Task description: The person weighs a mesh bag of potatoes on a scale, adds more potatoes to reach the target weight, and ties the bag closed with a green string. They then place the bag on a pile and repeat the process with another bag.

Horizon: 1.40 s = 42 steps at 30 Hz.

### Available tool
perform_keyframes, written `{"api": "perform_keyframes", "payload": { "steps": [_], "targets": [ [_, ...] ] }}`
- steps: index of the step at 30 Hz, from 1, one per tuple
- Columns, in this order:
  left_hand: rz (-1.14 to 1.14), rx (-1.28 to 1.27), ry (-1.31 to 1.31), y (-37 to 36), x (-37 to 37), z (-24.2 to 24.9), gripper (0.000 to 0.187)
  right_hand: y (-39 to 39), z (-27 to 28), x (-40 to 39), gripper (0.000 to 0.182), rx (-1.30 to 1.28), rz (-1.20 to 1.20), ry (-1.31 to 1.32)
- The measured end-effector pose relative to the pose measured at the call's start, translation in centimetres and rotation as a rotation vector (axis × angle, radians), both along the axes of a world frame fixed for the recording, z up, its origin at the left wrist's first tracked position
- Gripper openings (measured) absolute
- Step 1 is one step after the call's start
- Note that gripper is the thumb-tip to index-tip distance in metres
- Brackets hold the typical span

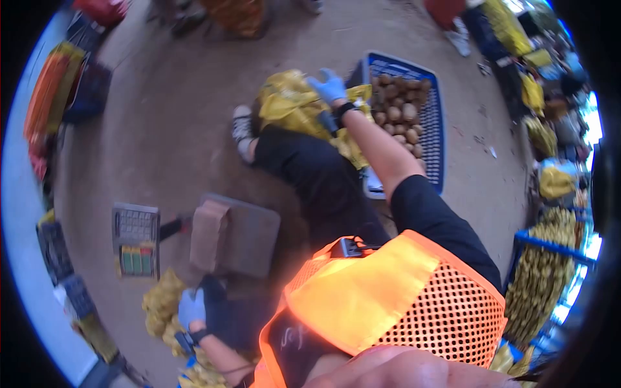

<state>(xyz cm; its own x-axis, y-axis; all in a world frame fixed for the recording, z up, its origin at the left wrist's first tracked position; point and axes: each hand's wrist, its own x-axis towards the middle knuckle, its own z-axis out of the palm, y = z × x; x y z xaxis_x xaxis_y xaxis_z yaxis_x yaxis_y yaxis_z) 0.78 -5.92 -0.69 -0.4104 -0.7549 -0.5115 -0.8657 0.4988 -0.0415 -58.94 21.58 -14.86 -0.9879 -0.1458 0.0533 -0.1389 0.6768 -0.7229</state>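
On the brown dirt market floor, your right blue-gloved hand (pixel 328 86) lies spread on the yellow mesh sack (pixel 291 103) beside the blue plastic crate of potatoes (pixel 432 123), largely unemptied, while your left blue-gloved hand (pixel 191 308) rests loosely open by another yellow netted potato bag (pixel 160 302).
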Motion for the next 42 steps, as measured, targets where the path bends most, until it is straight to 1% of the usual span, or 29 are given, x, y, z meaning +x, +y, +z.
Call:
{"api": "perform_keyframes", "payload": {
  "steps": [1, 3, 5, 6, 7, 9, 12, 13, 15, 16, 18, 19, 20, 21, 23, 25, 27, 28, 29, 31, 32, 33, 35, 37, 38, 39, 40, 41, 42],
  "targets": [
    [0.029, 0.001, -0.021, 0.7, -1.1, 1.3, 0.041, 0.7, -0.8, -0.4, 0.070, -0.087, -0.023, -0.008],
    [0.046, -0.011, -0.051, 0.2, -0.2, 0.5, 0.041, 2.4, -2.3, -1.2, 0.071, -0.034, -0.012, 0.016],
    [0.073, -0.026, -0.070, 0.4, -0.3, 0.6, 0.040, 4.2, -4.6, -2.5, 0.077, 0.205, 0.129, -0.020],
    [0.106, -0.029, -0.079, 0.3, -0.1, 0.6, 0.040, 3.2, -0.8, -0.4, 0.078, 0.366, 0.139, -0.134],
    [0.100, -0.037, -0.067, 0.3, 0.0, 0.5, 0.040, 3.0, -0.7, -0.2, 0.079, 0.430, 0.185, -0.144],
    [0.101, -0.038, -0.058, 0.7, 0.5, 0.3, 0.040, 2.9, 0.3, 0.3, 0.079, 0.431, 0.455, -0.115],
    [0.070, -0.069, -0.008, 0.8, 0.9, 0.5, 0.039, 3.4, 1.2, 0.6, 0.079, 0.388, 0.497, -0.019],
    [0.079, -0.068, -0.003, 0.8, 1.2, 0.5, 0.040, 3.4, 1.3, 0.9, 0.079, 0.395, 0.498, -0.018],
    [0.089, -0.058, 0.002, 0.6, 1.4, 0.2, 0.041, 2.5, 3.1, 2.7, 0.064, 0.648, 0.395, 0.119],
    [0.072, -0.070, -0.010, 0.6, 1.5, 0.1, 0.042, 2.6, 2.4, 2.2, 0.064, 0.656, 0.399, 0.118],
    [0.044, -0.088, -0.027, 0.7, 1.7, 0.1, 0.041, 2.5, -0.5, -0.3, 0.045, 0.552, 0.388, -0.217],
    [0.059, -0.087, -0.031, 0.8, 1.7, 0.2, 0.041, 2.9, -3.4, -2.7, 0.045, 0.554, 0.403, -0.217],
    [0.045, -0.101, 0.006, 0.9, 1.8, 0.3, 0.040, 3.6, -7.0, -5.7, 0.038, 0.433, 0.246, -0.085],
    [0.035, -0.119, 0.043, 1.0, 2.0, 0.4, 0.039, 3.3, -9.0, -7.4, 0.033, 0.304, 0.093, 0.043],
    [0.062, -0.135, 0.033, 1.3, 2.1, 0.6, 0.037, 0.2, -4.2, -9.7, 0.027, 1.060, 0.543, 0.031],
    [0.085, -0.128, 0.026, 1.2, 2.1, 1.0, 0.038, -0.7, -7.4, -13.9, 0.027, 0.378, 0.137, -0.221],
    [0.104, -0.163, 0.037, 1.4, 2.8, 0.9, 0.038, -5.7, -1.6, -9.1, 0.029, -0.472, -0.131, -0.628],
    [0.111, -0.163, 0.042, 1.4, 2.9, 1.0, 0.038, -6.6, -3.0, -10.5, 0.029, -0.630, -0.081, -0.674],
    [0.114, -0.165, 0.052, 1.4, 3.0, 1.1, 0.038, -8.2, -1.5, -9.1, 0.029, -0.635, -0.060, -0.686],
    [0.104, -0.205, 0.063, 1.7, 3.5, 1.0, 0.038, -10.5, 4.1, -5.0, 0.026, -0.668, 0.099, -0.761],
    [0.100, -0.210, 0.064, 1.7, 3.6, 1.0, 0.038, -11.3, 4.8, -5.1, 0.026, -0.635, 0.138, -0.733],
    [0.096, -0.216, 0.064, 1.7, 3.7, 1.1, 0.038, -11.9, 7.0, -3.9, 0.026, -0.644, 0.149, -0.736],
    [0.111, -0.209, 0.037, 1.7, 3.7, 1.3, 0.039, -12.2, 14.0, 0.9, 0.026, -0.734, 0.194, -0.772],
    [0.152, -0.186, 0.114, 1.7, 3.7, 1.3, 0.039, -11.5, 19.3, 4.8, 0.023, -0.756, 0.281, -0.761],
    [0.157, -0.238, 0.292, 1.7, 4.0, 0.3, 0.038, -11.2, 21.5, 6.8, 0.021, -0.778, 0.361, -0.750],
    [0.163, -0.276, 0.529, 1.7, 3.2, -0.8, 0.045, -11.0, 23.3, 8.7, 0.017, -0.810, 0.418, -0.758],
    [0.273, -0.131, 0.718, 2.6, 0.3, 0.7, 0.050, -10.9, 24.8, 10.6, 0.014, -0.833, 0.462, -0.809],
    [0.044, -0.189, 0.893, 3.6, -2.6, 2.4, 0.058, -9.7, 22.0, 6.2, 0.026, -0.873, 0.879, -1.015],
    [-0.063, -0.086, 1.022, 4.4, -5.5, 4.6, 0.067, -10.0, 22.9, 6.8, 0.026, -0.924, 1.182, -1.272]
  ]
}}
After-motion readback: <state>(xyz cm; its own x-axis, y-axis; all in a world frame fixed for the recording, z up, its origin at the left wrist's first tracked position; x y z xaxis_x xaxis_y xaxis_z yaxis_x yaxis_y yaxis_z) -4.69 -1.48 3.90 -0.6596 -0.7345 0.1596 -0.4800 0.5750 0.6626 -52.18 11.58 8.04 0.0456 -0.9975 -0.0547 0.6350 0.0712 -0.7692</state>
